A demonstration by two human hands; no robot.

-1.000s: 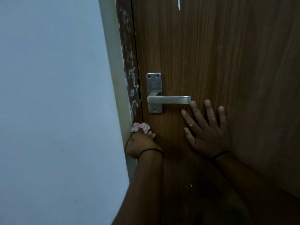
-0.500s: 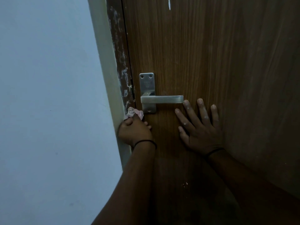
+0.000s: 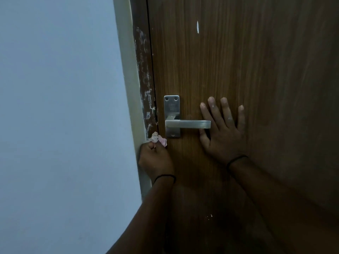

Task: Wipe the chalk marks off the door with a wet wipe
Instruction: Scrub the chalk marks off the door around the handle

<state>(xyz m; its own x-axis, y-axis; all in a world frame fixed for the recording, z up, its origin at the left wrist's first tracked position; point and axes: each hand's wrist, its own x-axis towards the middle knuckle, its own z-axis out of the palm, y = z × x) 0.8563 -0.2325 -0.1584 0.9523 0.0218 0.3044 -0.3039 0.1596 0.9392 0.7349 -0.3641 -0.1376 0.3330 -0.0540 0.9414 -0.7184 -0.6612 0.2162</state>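
The crumpled pink wipe (image 3: 158,140) is pinched in the fingertips of the left hand (image 3: 156,162), pressed on the dark door frame (image 3: 145,85) right at the seam with the door (image 3: 256,61). White chalk marks (image 3: 147,99) run up the frame above that hand. Just up and right of it sits the metal handle (image 3: 187,124). The right hand (image 3: 222,131) is flat on the door, fingers spread, holding nothing, its thumb tucked behind the lever tip.

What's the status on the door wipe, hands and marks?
Left hand shut on wet wipe, pressed at frame below chalk marks. Right hand flat on door, partly behind handle. One mark higher up.
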